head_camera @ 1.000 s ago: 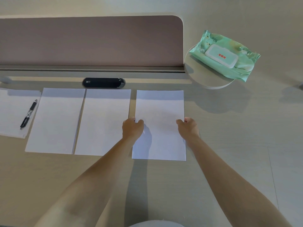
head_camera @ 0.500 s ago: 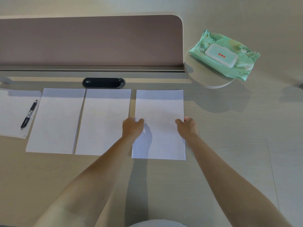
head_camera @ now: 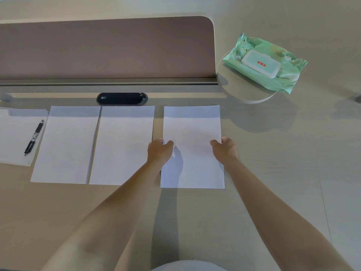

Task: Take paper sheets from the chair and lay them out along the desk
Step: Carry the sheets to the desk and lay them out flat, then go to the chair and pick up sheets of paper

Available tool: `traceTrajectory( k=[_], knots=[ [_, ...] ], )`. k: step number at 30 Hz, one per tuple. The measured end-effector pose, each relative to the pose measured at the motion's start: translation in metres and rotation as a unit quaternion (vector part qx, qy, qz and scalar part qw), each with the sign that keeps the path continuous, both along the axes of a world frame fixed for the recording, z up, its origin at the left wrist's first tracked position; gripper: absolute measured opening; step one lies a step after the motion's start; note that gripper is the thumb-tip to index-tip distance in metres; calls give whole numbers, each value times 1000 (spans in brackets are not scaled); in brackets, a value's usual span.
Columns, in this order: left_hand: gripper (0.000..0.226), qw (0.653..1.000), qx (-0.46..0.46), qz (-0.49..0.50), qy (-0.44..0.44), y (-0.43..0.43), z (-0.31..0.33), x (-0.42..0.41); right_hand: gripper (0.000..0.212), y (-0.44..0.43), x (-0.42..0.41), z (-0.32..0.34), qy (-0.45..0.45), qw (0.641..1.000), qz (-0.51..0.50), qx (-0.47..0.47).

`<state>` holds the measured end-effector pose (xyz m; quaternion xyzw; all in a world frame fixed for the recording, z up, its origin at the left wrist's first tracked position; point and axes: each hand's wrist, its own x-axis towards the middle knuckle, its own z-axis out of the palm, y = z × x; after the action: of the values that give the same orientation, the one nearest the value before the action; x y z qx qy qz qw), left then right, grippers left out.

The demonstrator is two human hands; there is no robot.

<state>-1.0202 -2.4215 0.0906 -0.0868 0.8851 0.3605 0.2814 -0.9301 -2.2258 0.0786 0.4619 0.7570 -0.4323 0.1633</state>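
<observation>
Several white paper sheets lie side by side on the pale desk. The rightmost sheet is held at its two long edges: my left hand pinches the left edge with the thumb on top, and my right hand pinches the right edge the same way. To its left lie a middle sheet and another sheet, their edges nearly touching. A further sheet at the far left is cut off by the frame. The chair is out of view.
A black pen lies on the far-left sheet. A black oval cable port sits behind the sheets, below the brown divider panel. A green wet-wipes pack rests on a round raised shelf at the back right.
Both hands stay on the edges of the rightmost sheet; the sheet has barely shifted on the desk.
</observation>
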Motion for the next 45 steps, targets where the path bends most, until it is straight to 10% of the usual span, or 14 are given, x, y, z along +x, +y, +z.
traceTrajectory(
  k=[9,15,24,45],
  knots=[
    [29,1000,-9,-2,1,-2,0,0,17,0,2,-2,-8,1000,3,2],
    [13,999,4,-31,-7,-13,37,8,52,8,24,47,-11,996,77,45],
    [6,969,38,-245,-18,-60,99,81,35,-24,146,146,-83,954,238,159],
    [24,611,47,-775,157,59,176,413,27,-133,636,244,-137,947,-142,252]
  ],
)
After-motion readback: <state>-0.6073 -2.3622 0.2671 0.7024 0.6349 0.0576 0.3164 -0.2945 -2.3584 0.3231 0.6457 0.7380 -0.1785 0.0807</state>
